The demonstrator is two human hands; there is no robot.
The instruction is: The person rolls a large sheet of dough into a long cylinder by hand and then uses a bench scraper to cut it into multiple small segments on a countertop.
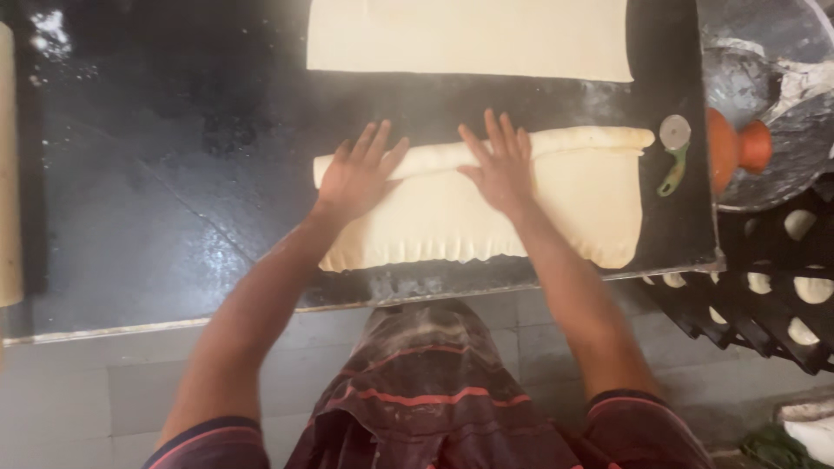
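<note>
two flat, unclenched hands, left (356, 178) and right (502, 167), atop a dough roll (434, 159) lying lengthwise left to right

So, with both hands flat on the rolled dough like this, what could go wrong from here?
1. The left hand and right hand press only the left and middle of the dough roll, so its right end may roll looser or uneven.
2. The near edge of the dough sheet lies close to the counter edge and could slip over it.
3. The wheel cutter lies right beside the roll's end and might nick it.
</note>
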